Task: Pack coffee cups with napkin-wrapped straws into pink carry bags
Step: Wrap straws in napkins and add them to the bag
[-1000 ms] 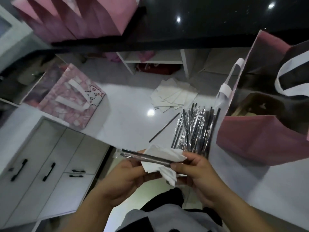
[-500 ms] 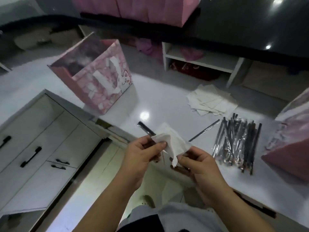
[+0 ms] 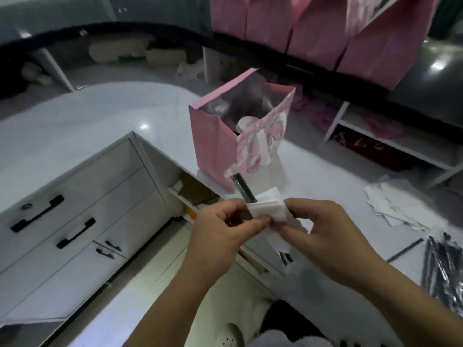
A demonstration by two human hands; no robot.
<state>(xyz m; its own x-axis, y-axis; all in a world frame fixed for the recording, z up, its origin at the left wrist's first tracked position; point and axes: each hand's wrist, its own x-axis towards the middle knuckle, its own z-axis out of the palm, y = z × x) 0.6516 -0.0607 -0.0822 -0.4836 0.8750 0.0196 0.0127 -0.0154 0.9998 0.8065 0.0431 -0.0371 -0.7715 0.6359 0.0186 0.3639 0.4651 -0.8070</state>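
Both hands hold a white napkin [image 3: 268, 206] folded round dark wrapped straws [image 3: 241, 186] just above the white counter's front edge. My left hand [image 3: 223, 234] pinches the napkin's left end, and my right hand [image 3: 323, 234] pinches its right end. The straws stick up out of the napkin toward an open pink carry bag [image 3: 218, 144], which stands upright on the counter right behind them. A cup lid [image 3: 246, 122] shows inside the bag. The straws' lower ends [image 3: 285, 257] poke out below my hands.
A pile of loose napkins [image 3: 398, 209] lies at the right, with a heap of wrapped straws [image 3: 443, 274] at the right edge. Several pink bags [image 3: 323, 28] stand on the dark upper counter. White drawers with black handles [image 3: 40, 216] are at the left.
The view has swung left, bringing the pink bag from the left to the centre. The napkin is folded tighter round the straws, which now point up at the bag.
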